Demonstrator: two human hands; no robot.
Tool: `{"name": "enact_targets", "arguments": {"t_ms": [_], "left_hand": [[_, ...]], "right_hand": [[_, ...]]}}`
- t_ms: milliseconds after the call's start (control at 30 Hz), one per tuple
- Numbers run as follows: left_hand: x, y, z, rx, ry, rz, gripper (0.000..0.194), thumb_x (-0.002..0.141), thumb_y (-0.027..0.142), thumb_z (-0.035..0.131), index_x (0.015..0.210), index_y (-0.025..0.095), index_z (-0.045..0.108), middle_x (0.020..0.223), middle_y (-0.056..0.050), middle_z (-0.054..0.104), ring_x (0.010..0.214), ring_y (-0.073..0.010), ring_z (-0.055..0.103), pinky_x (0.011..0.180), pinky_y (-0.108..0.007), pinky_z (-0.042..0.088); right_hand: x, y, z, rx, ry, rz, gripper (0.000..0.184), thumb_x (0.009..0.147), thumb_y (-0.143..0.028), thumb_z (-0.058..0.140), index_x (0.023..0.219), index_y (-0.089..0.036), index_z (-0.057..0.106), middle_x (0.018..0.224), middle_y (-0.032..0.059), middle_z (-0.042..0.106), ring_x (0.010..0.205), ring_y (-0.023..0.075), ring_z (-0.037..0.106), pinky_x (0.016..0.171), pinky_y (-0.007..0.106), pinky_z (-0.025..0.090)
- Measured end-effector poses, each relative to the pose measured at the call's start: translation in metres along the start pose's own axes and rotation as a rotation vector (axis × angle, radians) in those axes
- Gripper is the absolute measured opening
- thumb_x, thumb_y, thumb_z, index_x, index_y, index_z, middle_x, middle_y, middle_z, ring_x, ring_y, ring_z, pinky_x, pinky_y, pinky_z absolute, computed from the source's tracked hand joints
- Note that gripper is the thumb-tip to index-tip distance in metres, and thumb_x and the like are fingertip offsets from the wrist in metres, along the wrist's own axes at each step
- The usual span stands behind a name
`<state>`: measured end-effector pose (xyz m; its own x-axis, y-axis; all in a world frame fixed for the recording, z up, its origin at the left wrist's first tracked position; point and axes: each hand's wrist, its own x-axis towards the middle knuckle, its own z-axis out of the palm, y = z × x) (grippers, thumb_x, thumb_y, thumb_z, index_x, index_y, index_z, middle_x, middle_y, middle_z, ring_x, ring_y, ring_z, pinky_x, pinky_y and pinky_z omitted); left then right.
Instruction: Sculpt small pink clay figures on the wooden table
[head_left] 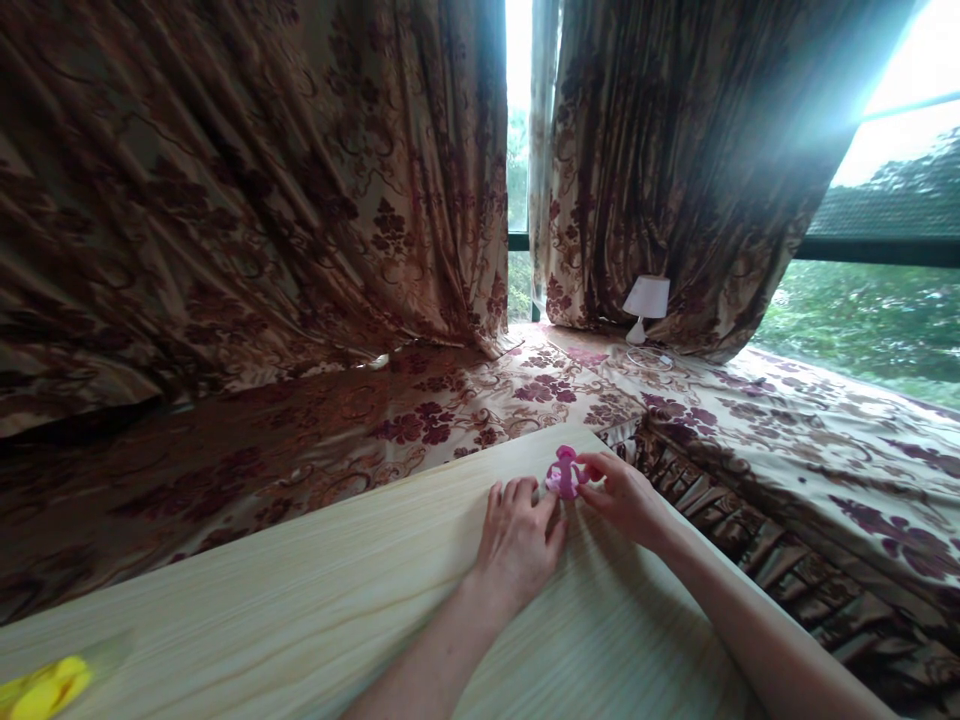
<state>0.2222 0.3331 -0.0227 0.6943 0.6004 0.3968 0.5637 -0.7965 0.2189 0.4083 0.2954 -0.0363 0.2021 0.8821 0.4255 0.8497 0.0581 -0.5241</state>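
Note:
A small pink and magenta piece [564, 474] with a rounded top and a wider lower part is at the far end of the wooden table [360, 570]. Its exact kind is too small to make out. My right hand [626, 497] has its right edge between thumb and fingers. On the other side, my left hand [517, 542] lies palm down on the tabletop with its fingers stretched and apart. The left index fingertip is close to the piece's lower left edge; whether it touches, I cannot tell.
At the near left table corner lies something bright yellow [46, 690] in clear plastic. Beyond the table is a ledge [480, 400] covered in flowered cloth, bearing a small white lamp [646, 300] with its cord. Long patterned curtains [300, 180] hang by the windows [885, 300].

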Motion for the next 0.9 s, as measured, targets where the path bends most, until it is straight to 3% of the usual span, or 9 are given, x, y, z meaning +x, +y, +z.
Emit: {"name": "enact_targets", "arguments": {"t_ms": [200,433,600,767,900], "left_hand": [[0.0,0.001,0.0,-0.003,0.001,-0.002,0.03,0.086,0.035,0.041,0.112,0.026,0.054,0.101,-0.006,0.05,0.098,-0.022,0.045,0.095,-0.042,0.028],[0.0,0.001,0.002,-0.002,0.018,0.011,0.031,0.085,0.033,0.043,0.113,0.025,0.053,0.105,-0.007,0.051,0.103,-0.0224,0.045,0.101,-0.045,0.022],[-0.001,0.004,-0.003,0.009,0.036,0.031,0.03,0.084,0.028,0.043,0.112,0.023,0.053,0.104,-0.007,0.052,0.104,-0.022,0.045,0.102,-0.047,0.02],[-0.029,0.018,-0.027,0.035,0.009,0.069,0.026,0.08,0.022,0.05,0.105,0.023,0.056,0.111,-0.006,0.051,0.109,-0.0218,0.043,0.105,-0.047,0.019],[-0.078,0.037,-0.063,0.026,-0.064,0.094,0.026,0.078,0.023,0.052,0.103,0.027,0.056,0.115,-0.004,0.052,0.11,-0.0209,0.045,0.106,-0.046,0.021]], "right_hand": [[0.0,0.0,-0.003,-0.004,-0.04,-0.008,0.034,0.074,-0.023,0.056,0.108,-0.022,0.057,0.088,0.0017,0.061,0.056,0.0093,0.051,0.058,0.022,0.041],[0.002,0.016,-0.018,0.076,-0.136,0.021,0.051,0.068,-0.018,0.057,0.119,-0.024,0.051,0.098,0.0039,0.059,0.076,0.0141,0.058,0.064,0.025,0.045],[0.005,0.016,-0.035,0.117,-0.103,0.023,0.037,0.073,-0.018,0.053,0.11,-0.02,0.058,0.097,0.0057,0.06,0.077,0.0146,0.058,0.068,0.027,0.047],[-0.017,-0.012,-0.06,0.122,-0.037,0.03,0.024,0.077,-0.021,0.05,0.098,-0.02,0.062,0.091,0.0047,0.062,0.072,0.0146,0.059,0.063,0.026,0.047],[-0.07,-0.048,-0.07,0.215,-0.011,0.057,0.02,0.079,-0.023,0.049,0.093,-0.02,0.064,0.086,0.004,0.063,0.07,0.0146,0.058,0.062,0.025,0.047]]}}
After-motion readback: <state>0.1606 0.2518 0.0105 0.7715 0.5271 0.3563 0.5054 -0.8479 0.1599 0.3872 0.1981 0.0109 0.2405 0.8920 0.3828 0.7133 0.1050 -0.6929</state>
